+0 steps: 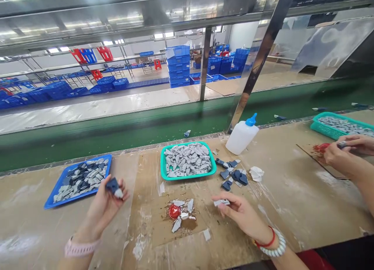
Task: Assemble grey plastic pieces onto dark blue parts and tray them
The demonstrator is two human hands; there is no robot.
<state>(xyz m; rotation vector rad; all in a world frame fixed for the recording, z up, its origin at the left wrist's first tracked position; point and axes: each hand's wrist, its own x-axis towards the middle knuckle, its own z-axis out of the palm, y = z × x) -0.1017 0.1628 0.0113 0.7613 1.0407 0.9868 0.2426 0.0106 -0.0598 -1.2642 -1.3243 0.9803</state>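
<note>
My left hand (106, 202) is closed on a dark blue plastic piece (112, 185) with a pale tip, held up near a blue tray (108, 166) of mixed grey and dark blue pieces. My right hand (238, 211) pinches a light grey plastic piece (221, 202) over the worktable. Between the hands, several grey pieces (177, 224) lie around a small round red thing (174, 211) on a wet brown patch. Just behind stands a green basket (214, 169) full of grey pieces. Dark blue pieces (240, 177) are heaped to its right.
A white squeeze bottle (242, 137) with a blue cap stands at the table's back edge, near a metal post (251, 75). Crumpled white paper (256, 173) lies in front. Behind runs a green conveyor belt (140, 133) carrying a few pieces. At right, a co-worker's hands (344, 153) work beside another green basket (318, 126).
</note>
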